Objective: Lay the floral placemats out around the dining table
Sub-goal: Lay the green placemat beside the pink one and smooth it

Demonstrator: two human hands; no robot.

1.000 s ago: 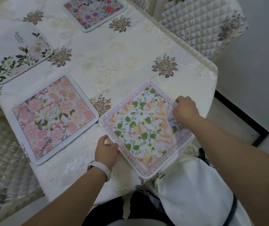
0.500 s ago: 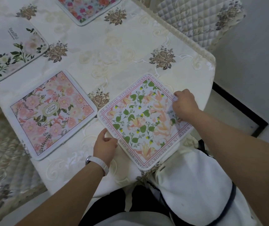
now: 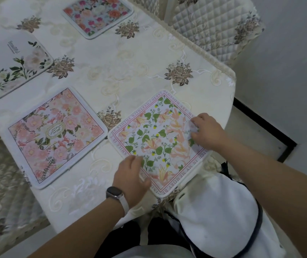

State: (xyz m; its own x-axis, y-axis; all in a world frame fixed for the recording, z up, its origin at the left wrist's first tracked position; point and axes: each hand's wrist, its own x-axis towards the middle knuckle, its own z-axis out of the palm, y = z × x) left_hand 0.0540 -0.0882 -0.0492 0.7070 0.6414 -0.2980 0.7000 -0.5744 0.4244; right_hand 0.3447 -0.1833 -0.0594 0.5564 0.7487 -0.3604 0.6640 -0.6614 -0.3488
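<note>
A white placemat with green leaves and peach flowers (image 3: 158,138) lies turned like a diamond at the near right corner of the dining table (image 3: 111,71). My left hand (image 3: 132,175) rests palm down, fingers spread, on its near left edge. My right hand (image 3: 206,133) is curled on its right corner and pinches the cloth there. Beside it to the left lies a pink flower placemat (image 3: 56,135). Farther left is a white placemat with green sprigs (image 3: 13,66). A pale blue one with red roses (image 3: 97,13) sits at the far side.
A cream embroidered cloth covers the table, whose right corner (image 3: 230,77) is close to the wall. A quilted chair (image 3: 210,21) stands at the far right and another covered seat (image 3: 0,183) at the left. A white bag (image 3: 214,211) hangs at my front.
My left hand has slid from beside the mat's near left edge onto the mat and flattened. The right hand stays on the right corner. The mat has shifted slightly.
</note>
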